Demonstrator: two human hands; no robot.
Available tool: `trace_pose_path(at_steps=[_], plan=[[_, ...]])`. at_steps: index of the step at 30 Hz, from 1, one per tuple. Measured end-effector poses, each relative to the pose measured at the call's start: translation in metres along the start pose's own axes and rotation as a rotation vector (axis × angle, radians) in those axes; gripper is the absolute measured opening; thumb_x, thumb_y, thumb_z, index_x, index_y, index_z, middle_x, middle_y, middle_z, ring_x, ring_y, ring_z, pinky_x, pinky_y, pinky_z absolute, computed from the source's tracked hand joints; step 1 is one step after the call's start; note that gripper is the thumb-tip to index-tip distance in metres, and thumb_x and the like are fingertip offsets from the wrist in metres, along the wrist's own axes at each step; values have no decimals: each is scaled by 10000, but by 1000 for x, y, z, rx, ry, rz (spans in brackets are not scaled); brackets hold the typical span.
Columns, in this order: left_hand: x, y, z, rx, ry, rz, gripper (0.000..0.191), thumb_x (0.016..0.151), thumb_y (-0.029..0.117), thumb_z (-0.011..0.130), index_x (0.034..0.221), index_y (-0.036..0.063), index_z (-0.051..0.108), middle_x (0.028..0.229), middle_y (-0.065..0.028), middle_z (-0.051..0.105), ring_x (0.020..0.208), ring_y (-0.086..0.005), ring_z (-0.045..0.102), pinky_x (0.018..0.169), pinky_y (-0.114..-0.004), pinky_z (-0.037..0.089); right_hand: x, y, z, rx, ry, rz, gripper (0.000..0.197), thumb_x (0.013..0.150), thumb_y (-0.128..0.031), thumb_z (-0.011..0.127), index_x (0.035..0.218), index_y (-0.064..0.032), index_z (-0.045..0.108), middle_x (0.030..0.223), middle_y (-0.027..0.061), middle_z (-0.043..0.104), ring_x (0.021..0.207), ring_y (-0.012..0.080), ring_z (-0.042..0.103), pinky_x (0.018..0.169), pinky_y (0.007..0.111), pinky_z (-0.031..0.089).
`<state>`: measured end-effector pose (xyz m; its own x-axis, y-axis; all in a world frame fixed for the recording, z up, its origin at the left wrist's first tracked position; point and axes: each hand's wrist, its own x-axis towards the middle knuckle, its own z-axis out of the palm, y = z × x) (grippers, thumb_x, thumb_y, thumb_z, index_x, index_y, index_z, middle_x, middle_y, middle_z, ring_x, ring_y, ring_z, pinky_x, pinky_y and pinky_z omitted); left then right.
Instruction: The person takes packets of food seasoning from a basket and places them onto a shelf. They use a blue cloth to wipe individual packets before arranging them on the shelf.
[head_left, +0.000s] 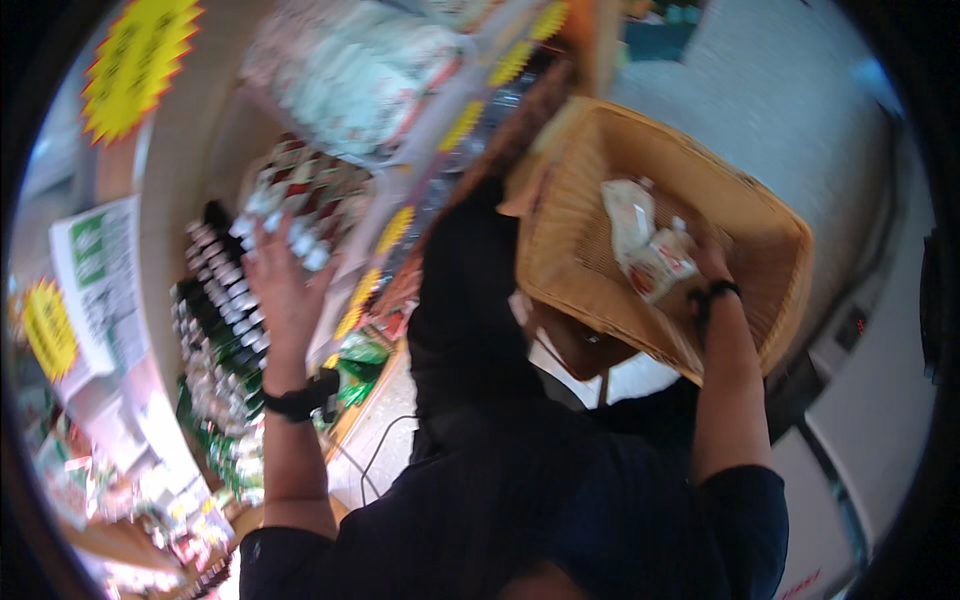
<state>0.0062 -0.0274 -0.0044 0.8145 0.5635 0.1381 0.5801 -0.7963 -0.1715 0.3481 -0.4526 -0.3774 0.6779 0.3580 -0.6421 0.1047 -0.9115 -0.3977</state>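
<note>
My left hand, with a black band on its wrist, is spread over a shelf beside rows of small bottles with white caps; nothing shows in its grasp. Packs with red and white parts lie just beyond its fingers. My right hand reaches into a deep tan basket, close to two clear plastic packs at its bottom. Its fingers are blurred and partly hidden, so whether it grips a pack cannot be told.
Large pale plastic packs fill the upper shelf. Yellow starburst tags line the shelf edge, and a printed sign stands at the left. Green packages sit near the shelf's end. A thin dark cable runs over the floor. White cabinets stand at the lower right.
</note>
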Motion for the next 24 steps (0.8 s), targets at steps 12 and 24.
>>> trace_pose_path(at_steps=[12, 24], plan=[[-6, -3, -1, -83, 63, -11, 748, 672, 354, 705, 1304, 143, 365, 1346, -213, 306, 1248, -313, 313, 995, -510, 202, -84, -77, -67, 301, -125, -165, 337, 773, -146, 534, 1078, -3, 557, 889, 86, 623, 830, 201, 556, 721, 306, 435], [-12, 0, -13, -247, 86, -28, 755, 660, 368, 709, 1299, 159, 366, 1356, -197, 271, 1263, -332, 267, 1023, -502, 193, -187, -175, -151, 477, -9, -551, 180, 874, -52, 474, 1008, 19, 572, 839, -3, 590, 763, 74, 504, 728, 213, 407]])
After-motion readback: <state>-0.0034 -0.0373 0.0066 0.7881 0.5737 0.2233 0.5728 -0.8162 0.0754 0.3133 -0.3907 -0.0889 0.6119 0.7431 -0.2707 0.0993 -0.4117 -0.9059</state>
